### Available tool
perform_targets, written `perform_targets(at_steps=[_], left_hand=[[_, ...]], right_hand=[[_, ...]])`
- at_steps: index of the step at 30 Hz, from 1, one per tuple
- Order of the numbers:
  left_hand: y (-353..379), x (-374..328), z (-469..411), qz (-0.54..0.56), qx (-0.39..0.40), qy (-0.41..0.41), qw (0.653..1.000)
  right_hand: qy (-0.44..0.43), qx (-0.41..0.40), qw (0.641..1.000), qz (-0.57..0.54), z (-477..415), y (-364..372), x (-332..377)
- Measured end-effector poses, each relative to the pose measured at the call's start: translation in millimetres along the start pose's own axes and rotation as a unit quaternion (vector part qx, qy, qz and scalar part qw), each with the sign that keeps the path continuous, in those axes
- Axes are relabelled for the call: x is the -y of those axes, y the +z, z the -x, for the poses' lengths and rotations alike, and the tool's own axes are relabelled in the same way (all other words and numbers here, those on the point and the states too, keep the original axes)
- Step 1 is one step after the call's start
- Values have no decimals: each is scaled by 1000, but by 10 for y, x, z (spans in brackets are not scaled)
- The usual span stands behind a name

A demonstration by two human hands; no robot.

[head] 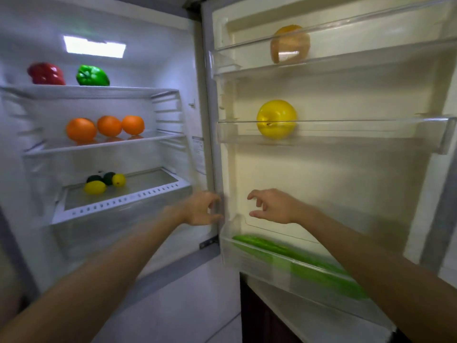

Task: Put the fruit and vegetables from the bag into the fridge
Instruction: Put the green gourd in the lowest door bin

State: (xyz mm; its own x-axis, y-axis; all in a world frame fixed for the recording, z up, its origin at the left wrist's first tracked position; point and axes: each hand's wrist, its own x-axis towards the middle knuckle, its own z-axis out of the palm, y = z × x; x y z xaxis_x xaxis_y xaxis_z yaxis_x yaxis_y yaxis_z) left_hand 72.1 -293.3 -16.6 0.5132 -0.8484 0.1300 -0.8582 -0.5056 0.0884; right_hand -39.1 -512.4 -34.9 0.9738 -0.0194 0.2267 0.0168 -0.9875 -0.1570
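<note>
Both hands were empty, fingers loosely curled: the left hand (201, 209) at the door's hinge edge, the right hand (274, 206) above the bottom door bin (230, 253). The long green vegetable (262, 245) lay inside the bin. It looked firm, light and smooth, so I'd grip it mid-length.

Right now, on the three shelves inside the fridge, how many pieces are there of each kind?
Red pepper: 1
Green pepper: 1
Oranges: 3
Lemons: 2
Dark green fruits: 2 seen clearly
Total: 9
</note>
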Motion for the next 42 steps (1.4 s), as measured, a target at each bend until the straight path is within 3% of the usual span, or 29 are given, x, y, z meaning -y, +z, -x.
perform_targets(at_steps=[11,22,32,42], left_hand=[[6,109,953,-47,-57,-207,975],[19,-247,2140,-77,-21,-386,919],[-39,-575,2772,-68,-41,-444,893],[53,-1043,3183,-57,-43,-433,898]], right_hand=[[-114,14,993,-11,-347,124,456],[-234,35,972,5,-254,404,1083],[-280,35,959,-34,38,338,1347],[-283,36,959,-4,639,145,1335]])
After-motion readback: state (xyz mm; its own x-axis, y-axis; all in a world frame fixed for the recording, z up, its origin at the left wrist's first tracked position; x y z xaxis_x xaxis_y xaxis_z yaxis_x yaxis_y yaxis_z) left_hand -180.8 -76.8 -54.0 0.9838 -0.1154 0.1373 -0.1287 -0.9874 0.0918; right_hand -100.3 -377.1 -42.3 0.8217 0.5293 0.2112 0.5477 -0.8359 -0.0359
